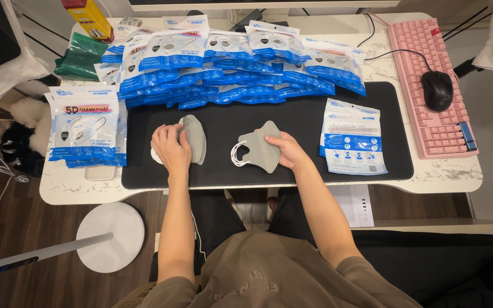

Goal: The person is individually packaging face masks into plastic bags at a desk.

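Black desk mat [372, 102] on white desk: grey mask [263, 149] gripped in right hand [288, 149], at mat centre. Left hand [169, 147] clasped stack of grey masks [196, 138], just left. Blue-white packets [229, 63] fanned behind; single packet [352, 137] right; pink keyboard [423, 85] beyond.

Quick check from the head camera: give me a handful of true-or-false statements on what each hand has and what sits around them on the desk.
1. The right hand holds a single grey mask. True.
2. The left hand holds a blue-and-white packet. False: it rests on a stack of grey masks.
3. A lone mask packet lies on the black mat, to the right of the right hand. True.
4. The black mouse sits on the mat. False: it sits on the pink keyboard.
5. The row of packets lies beyond the hands. True.
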